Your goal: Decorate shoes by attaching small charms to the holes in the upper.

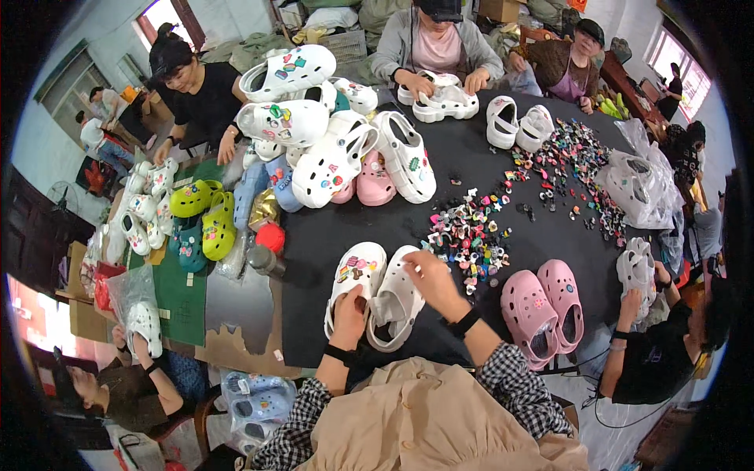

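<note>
Two white clogs stand side by side on the black tabletop before me, toes pointing away. The left white clog [363, 259] carries several colourful charms on its toe; the right white clog [397, 302] shows a plain toe as far as I can see. My left hand [348, 314] grips the left clog at its opening, fingertips partly hidden inside. My right hand [432, 282] is at the outer side of the right clog's toe, fingers bent together; anything pinched between them is too small to make out. Loose shoe charms [471, 243] lie scattered just beyond my right hand.
Pink clogs [542, 306] stand at right. A heap of white clogs [330, 157] rises at far left, near a red-lidded container [270, 237]. More charms [565, 157] spread toward a plastic bag [640, 184] at right. Co-workers sit around the table, some handling white clogs [441, 98].
</note>
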The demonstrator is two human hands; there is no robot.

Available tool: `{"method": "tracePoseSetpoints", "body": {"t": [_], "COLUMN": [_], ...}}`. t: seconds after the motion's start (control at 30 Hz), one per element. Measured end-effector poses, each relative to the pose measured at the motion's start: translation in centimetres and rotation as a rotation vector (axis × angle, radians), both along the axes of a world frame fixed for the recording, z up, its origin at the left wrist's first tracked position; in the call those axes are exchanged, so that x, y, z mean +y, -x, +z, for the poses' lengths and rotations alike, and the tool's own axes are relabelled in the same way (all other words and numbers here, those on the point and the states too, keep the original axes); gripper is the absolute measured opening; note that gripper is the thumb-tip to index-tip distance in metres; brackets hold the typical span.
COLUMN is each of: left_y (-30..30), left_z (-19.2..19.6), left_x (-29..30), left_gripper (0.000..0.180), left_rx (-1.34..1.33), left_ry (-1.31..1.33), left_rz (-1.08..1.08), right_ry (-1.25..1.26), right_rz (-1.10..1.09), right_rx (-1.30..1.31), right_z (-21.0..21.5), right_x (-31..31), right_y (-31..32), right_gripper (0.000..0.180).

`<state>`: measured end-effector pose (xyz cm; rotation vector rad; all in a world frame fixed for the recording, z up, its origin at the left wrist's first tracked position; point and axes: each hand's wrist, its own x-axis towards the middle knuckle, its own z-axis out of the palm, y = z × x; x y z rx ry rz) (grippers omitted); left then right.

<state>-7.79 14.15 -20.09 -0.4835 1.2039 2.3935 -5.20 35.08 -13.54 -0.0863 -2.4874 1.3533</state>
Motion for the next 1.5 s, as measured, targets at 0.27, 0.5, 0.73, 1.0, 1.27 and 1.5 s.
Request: {"method": "tracePoseSetpoints", "body": {"t": [0.27, 0.5, 0.73, 1.0, 1.27, 1.5], "left_y": [-1.8, -2.2, -3.4, -3.5, -3.7, -3.2], "left_z": [5.8, 8.7, 9.7, 12.7, 13.9, 11.7], "left_x": [1.8, 3.1, 2.0, 3.9, 5.6, 8.4], "left_gripper": [0.038, 0.025, 0.032, 0.050, 0.069, 0.062], "left_rx": [0.163, 0.197, 0.474, 0.524, 1.501, 1.166], "left_ry": [0.023, 0.087, 0.384, 0.604, 1.259, 0.858], "left_rz": [0.000, 0.026, -0.286, -0.335, -0.622, -0.550], "right_ry": [0.381, 0.555, 0.809, 1.054, 0.741, 0.773], "right_rz": [-0.005, 0.067, 0.010, 0.043, -0.263, -0.358], "right_rx": [-0.446, -0.425, -0.372, -0.015, 0.126, 0.226], "right_z": [1.3, 4.6, 5.0, 5.2, 4.2, 2.9], "right_x": [-5.3, -3.2, -3.5, -4.0, -1.9, 0.3], "right_y": [2.2, 1.8, 0.9, -1.8, -4.1, -5.6], "right_gripper": [0.056, 0.058, 0.062, 0.046, 0.036, 0.031]}}
